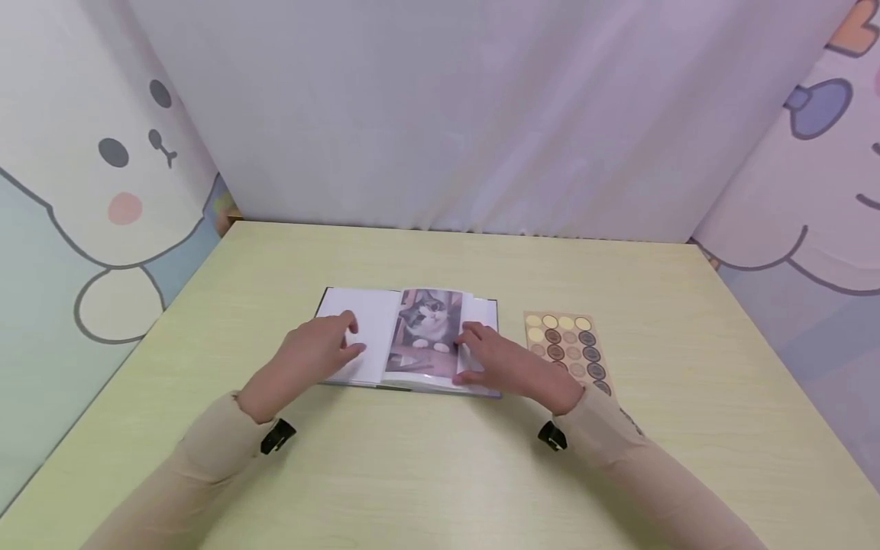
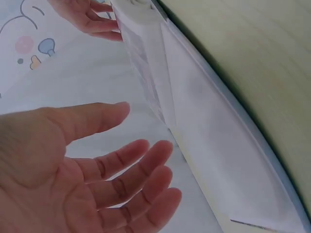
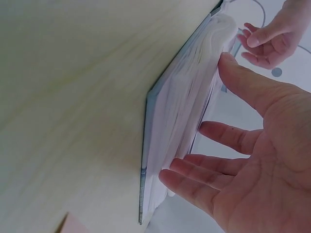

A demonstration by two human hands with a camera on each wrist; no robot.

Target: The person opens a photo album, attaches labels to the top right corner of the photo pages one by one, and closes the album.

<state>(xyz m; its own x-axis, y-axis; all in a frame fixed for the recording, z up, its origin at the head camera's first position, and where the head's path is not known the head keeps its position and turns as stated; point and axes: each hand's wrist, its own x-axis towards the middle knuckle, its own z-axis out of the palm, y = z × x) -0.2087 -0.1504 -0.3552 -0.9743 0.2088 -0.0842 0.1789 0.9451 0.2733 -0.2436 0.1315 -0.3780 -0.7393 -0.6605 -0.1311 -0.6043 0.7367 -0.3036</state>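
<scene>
A photo album (image 1: 367, 328) lies open on the table, its left side a blank white page. On the right side a cat photo (image 1: 428, 325) shows in a clear sleeve. My left hand (image 1: 311, 350) is over the blank page with thumb and fingers apart; in the left wrist view nothing is between them. My right hand (image 1: 507, 360) is at the album's right side, its fingertips at the edge of the photo page. The right wrist view shows those fingers loosely extended against the stack of pages (image 3: 187, 102), with no pinch visible.
A sheet of round stickers (image 1: 574, 350) in yellow, brown and black lies right of the album, partly hidden by my right wrist. The pale wooden table (image 1: 412, 473) ends at a white curtain (image 1: 440, 114) behind. Cartoon-printed cloths hang on both sides.
</scene>
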